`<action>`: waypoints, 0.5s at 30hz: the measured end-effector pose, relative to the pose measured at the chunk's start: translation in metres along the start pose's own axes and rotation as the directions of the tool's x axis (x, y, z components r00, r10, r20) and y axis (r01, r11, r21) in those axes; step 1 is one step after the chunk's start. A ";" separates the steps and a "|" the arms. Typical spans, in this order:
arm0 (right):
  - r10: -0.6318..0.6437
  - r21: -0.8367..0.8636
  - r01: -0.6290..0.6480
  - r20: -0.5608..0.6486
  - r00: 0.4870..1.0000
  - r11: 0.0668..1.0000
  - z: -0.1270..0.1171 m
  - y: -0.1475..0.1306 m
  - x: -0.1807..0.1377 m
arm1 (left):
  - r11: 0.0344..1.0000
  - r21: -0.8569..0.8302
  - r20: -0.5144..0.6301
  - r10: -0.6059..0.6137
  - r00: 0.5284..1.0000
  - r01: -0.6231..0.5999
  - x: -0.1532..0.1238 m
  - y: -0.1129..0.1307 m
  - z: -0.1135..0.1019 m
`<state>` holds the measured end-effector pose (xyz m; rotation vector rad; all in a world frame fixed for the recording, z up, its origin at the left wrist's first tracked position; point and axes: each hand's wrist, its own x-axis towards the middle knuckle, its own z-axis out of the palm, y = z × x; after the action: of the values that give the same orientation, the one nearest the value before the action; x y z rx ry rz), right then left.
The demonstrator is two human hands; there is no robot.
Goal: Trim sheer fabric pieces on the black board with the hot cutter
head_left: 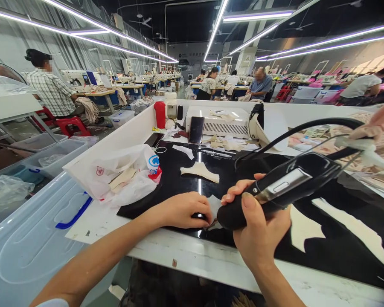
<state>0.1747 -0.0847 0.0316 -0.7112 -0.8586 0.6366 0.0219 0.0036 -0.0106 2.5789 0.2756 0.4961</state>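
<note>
One piece underway at the front edge of the worktop (192, 251).
A plastic bag (128, 172) sits toward the left; the left hand (186, 209) curls over a pale piece (214, 205) by the front edge, its grip hard to tell. The right hand (260, 224) wraps a black handheld tool (281, 189), tip beside that piece, which seems unfinished; loose cream pieces (355, 227) lie rightward on glossy black. Sewing machines (78, 77) line the strip-lit room.

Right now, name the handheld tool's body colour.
The tool body is mostly black in the head view.
</note>
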 end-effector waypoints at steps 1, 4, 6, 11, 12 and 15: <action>0.001 0.001 -0.001 -0.002 1.000 1.000 0.000 0.000 0.000 | 1.000 0.008 0.003 0.004 1.000 -0.004 0.000 0.000 0.000; 0.011 -0.003 -0.011 -0.013 1.000 1.000 0.001 -0.002 0.000 | 1.000 0.021 0.015 0.005 1.000 -0.006 -0.001 0.000 0.000; 0.003 0.003 -0.003 -0.033 0.999 1.000 0.002 -0.003 0.002 | 1.000 0.018 0.023 0.001 1.000 -0.002 -0.001 0.000 0.000; -0.029 0.016 0.030 -0.057 0.998 0.999 0.005 -0.006 0.007 | 1.000 0.013 0.030 -0.018 0.999 0.017 0.000 0.002 -0.001; -0.027 0.011 0.028 -0.053 0.998 1.000 0.005 -0.005 0.007 | 1.000 0.014 0.030 -0.022 0.999 0.021 0.000 0.002 -0.002; -0.009 -0.006 0.009 -0.036 0.999 1.000 0.003 -0.002 0.004 | 0.999 0.021 0.042 -0.025 0.999 0.024 0.000 0.003 -0.002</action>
<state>0.1751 -0.0817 0.0363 -0.7213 -0.8305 0.6124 0.0217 0.0025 -0.0073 2.5997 0.2983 0.4317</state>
